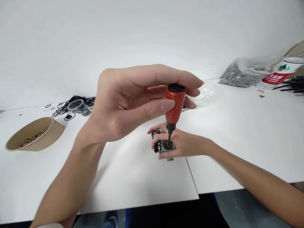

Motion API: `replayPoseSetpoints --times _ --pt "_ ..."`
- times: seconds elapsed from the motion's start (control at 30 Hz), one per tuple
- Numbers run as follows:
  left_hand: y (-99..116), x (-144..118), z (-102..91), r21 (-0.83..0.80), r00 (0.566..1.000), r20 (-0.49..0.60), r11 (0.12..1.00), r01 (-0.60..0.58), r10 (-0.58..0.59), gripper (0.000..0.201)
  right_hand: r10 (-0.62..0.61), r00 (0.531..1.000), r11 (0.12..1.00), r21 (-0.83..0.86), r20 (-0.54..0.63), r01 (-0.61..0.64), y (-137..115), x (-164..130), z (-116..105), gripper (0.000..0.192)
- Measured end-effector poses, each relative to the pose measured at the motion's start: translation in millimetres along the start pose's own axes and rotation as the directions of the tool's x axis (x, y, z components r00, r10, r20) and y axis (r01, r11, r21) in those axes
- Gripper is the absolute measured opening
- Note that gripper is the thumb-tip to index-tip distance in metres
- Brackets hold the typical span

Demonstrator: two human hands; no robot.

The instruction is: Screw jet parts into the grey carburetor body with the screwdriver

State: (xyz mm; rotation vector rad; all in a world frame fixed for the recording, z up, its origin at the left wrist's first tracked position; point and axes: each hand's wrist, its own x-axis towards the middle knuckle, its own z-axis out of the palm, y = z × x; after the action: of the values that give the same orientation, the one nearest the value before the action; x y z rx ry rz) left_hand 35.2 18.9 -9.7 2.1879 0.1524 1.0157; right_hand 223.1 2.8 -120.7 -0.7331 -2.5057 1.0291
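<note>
Backing white table (140, 186), pale wall (142, 31)

A person's left hand (125, 104) grips a red-handled screwdriver (175, 106), its shaft angled down to a metal part (168, 148) held by the right hand (185, 142) below that grip. A tan bowl (51, 136) sits well left, a filled plastic bag (242, 76) far right.

Bright, diffuse light; soft shadows on tabletop (147, 180).
</note>
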Motion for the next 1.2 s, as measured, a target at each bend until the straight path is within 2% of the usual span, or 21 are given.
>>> replayPoseSetpoints --times 0.1,0.2,0.37,0.43,0.57,0.67,0.8,0.87,0.97,1.1,1.2 --pt "-2.7 1.7 3.0 0.058 0.998 -0.042 0.997 -0.051 0.054 0.03 0.022 1.0 1.0 0.014 0.015 -0.023 -0.2 0.0 0.4 0.028" --pt "-5.9 1.2 5.7 0.01 0.99 -0.127 0.998 -0.062 0.063 0.03 0.007 1.0 1.0 0.017 0.015 -0.007 0.2 0.6 0.7 0.027" --pt "-1.8 -1.6 3.5 0.007 0.998 -0.056 1.0 -0.027 0.027 0.035 -0.005 1.0 1.0 0.007 0.004 0.005 0.8 0.5 0.5 0.025" --pt "-0.1 -1.0 3.4 0.037 0.998 -0.069 0.999 -0.005 0.008 0.031 0.006 1.0 1.0 0.009 0.007 -0.006 0.8 -0.3 0.2 0.026" --pt "-3.3 1.8 6.1 0.117 0.989 -0.116 0.99 -0.075 0.088 0.029 0.049 0.998 0.998 0.024 0.028 -0.05 0.8 -1.8 -0.2 0.029" --pt "-8.5 1.1 5.6 0.076 0.982 -0.178 0.996 -0.048 0.061 0.033 0.05 0.998 0.999 0.018 0.026 -0.05 0.6 -1.8 0.1 0.029" --pt "-10.8 -1.9 0.7 -0.003 0.995 -0.102 1.0 0.01 -0.01 0.031 0.034 0.999 0.999 0.008 0.017 -0.034 -0.5 -0.8 -0.1 0.028" --pt "-9.6 -1.6 -0.8 0.004 0.998 -0.059 0.999 0.032 -0.032 0.027 0.021 1.0 1.0 0.0 0.01 -0.021 -1.1 -0.3 -0.4 0.027" --pt "-8.5 1.4 0.0 0.041 0.998 -0.055 0.999 0.017 -0.014 0.029 0.007 1.0 1.0 0.0 0.006 -0.007 -1.1 -0.2 -0.5 0.026" --pt "-12.9 4.6 4.4 0.068 0.982 -0.165 0.995 -0.078 0.089 0.028 0.021 1.0 1.0 0.011 0.012 -0.021 0.6 -0.3 0.7 0.026" --pt "-18.7 3.0 5.4 0.082 0.969 -0.242 0.996 -0.039 0.058 0.029 0.025 1.0 1.0 0.001 0.009 -0.025 1.4 0.2 2.0 0.026"
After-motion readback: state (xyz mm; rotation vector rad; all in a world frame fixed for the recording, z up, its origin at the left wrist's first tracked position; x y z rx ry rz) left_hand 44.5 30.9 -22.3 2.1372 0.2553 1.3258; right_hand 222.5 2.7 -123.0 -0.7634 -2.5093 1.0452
